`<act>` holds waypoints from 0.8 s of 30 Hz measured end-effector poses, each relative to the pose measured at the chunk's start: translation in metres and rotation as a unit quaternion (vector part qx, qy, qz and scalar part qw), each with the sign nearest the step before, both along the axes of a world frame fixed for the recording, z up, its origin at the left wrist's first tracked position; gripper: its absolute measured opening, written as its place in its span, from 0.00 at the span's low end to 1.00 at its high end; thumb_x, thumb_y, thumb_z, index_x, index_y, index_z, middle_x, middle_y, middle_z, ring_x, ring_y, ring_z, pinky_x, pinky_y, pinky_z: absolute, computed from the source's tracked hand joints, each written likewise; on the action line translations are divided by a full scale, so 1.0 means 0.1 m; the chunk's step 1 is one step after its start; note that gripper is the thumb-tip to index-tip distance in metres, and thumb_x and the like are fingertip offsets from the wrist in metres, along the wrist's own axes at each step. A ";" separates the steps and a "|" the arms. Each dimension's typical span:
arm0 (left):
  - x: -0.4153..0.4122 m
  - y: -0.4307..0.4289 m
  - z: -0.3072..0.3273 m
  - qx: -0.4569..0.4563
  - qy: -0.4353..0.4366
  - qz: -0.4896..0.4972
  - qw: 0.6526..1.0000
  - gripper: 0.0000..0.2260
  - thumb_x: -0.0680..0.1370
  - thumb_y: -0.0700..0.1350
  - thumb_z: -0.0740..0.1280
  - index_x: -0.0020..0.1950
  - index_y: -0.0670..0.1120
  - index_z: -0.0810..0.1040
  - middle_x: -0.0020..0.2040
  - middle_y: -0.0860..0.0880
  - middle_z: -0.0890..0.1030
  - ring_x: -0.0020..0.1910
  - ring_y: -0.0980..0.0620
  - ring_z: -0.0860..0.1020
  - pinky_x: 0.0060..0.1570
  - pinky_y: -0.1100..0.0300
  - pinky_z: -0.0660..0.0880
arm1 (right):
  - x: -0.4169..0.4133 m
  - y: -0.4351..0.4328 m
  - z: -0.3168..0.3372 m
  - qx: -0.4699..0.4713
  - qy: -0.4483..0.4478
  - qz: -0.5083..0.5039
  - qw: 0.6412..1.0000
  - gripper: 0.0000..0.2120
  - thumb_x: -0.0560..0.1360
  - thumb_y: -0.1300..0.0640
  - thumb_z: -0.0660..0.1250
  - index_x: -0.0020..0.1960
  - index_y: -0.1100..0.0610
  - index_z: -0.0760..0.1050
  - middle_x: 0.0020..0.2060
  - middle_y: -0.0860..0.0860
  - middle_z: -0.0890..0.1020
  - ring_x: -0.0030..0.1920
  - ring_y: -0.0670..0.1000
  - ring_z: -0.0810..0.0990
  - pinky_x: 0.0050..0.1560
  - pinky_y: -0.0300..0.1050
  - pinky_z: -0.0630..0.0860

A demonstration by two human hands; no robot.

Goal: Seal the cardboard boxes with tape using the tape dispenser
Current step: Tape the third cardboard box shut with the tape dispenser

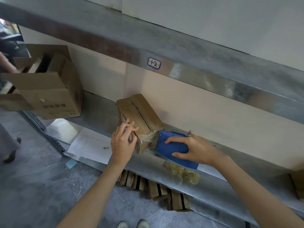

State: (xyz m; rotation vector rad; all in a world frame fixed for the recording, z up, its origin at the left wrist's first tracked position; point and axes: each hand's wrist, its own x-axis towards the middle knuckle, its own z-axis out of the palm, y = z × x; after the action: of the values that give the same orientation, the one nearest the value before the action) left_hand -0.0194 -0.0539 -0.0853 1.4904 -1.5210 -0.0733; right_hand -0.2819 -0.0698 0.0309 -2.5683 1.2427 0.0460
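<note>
The small cardboard box [139,116] lies on the metal shelf [98,109], one long side close to the back wall, its top seam running away from the viewer. The left hand [122,142] rests on the near left corner with fingers almost straight, pressing rather than gripping. The right hand [197,149] is wrapped round the blue tape dispenser [171,145], whose front end meets the box's near end, where a clear strip of tape [148,137] shows glossy over the corner. The box looks light and thin-walled, so it will probably slide or swing on the smooth metal when the dispenser pulls; a flat palm pushing down near the corner should hold it better than a pinch, which could dent the flaps. The dispenser looks like rigid plastic, best held round its body as now, clear of the cutting end. The tape is thin and likely to cling to itself, as the crumpled wad [181,173] at the shelf's front edge suggests, so it seems wise to keep it taut
</note>
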 end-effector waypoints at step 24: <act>-0.02 0.18 0.07 0.088 -0.004 -0.076 0.993 0.23 0.67 0.41 0.74 0.61 0.45 0.72 0.66 0.47 0.70 0.77 0.49 0.62 0.66 0.43 0.73 | 0.10 0.04 0.02 0.165 -0.001 -0.015 0.986 0.23 0.80 0.54 0.67 0.69 0.40 0.62 0.31 0.33 0.76 0.30 0.38 0.73 0.32 0.36 0.65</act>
State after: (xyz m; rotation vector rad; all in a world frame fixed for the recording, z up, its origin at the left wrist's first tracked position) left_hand -0.0216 -0.0361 -0.0786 1.5105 -1.6677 -0.2990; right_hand -0.2715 -0.0657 0.0333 -2.2640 1.1617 0.2250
